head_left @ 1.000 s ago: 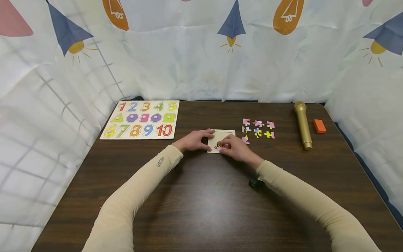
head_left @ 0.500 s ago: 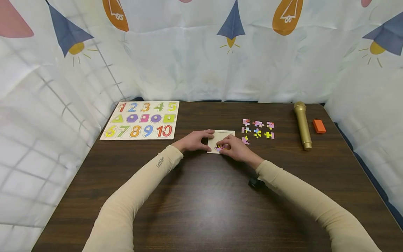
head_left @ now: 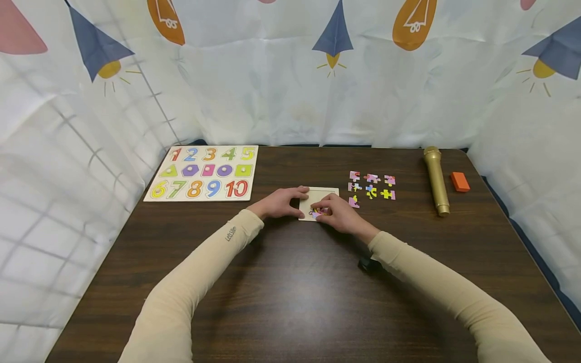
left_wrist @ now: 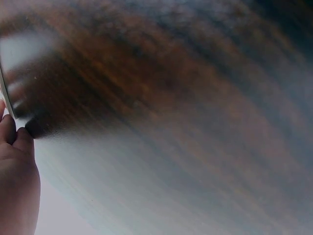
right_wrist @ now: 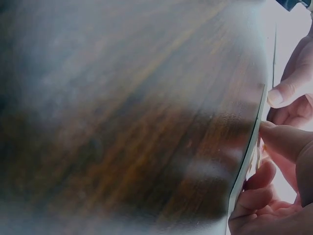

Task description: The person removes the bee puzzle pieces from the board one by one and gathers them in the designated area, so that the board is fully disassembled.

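Note:
A small pale wooden puzzle tray (head_left: pixel 321 192) lies mid-table, with pink and yellow jigsaw pieces (head_left: pixel 314 214) in its lower part. My left hand (head_left: pixel 281 202) grips the tray's left side, thumb at the near corner and fingers at the far one. Over the tray's near right part, my right hand (head_left: pixel 340 213) pinches a jigsaw piece, mostly covered by its fingers. The right wrist view shows the tray's edge (right_wrist: pixel 246 159) between the right fingers and the left thumb (right_wrist: pixel 281 94). In the left wrist view, only part of the left hand (left_wrist: pixel 17 166) shows at the edge.
Several loose jigsaw pieces (head_left: pixel 371 191) lie in rows right of the tray. A number and shape board (head_left: pixel 201 174) is at the back left. Farther right are a gold microphone (head_left: pixel 437 181) and an orange block (head_left: pixel 460 182). A white printed curtain (head_left: pixel 281 91) surrounds the table.

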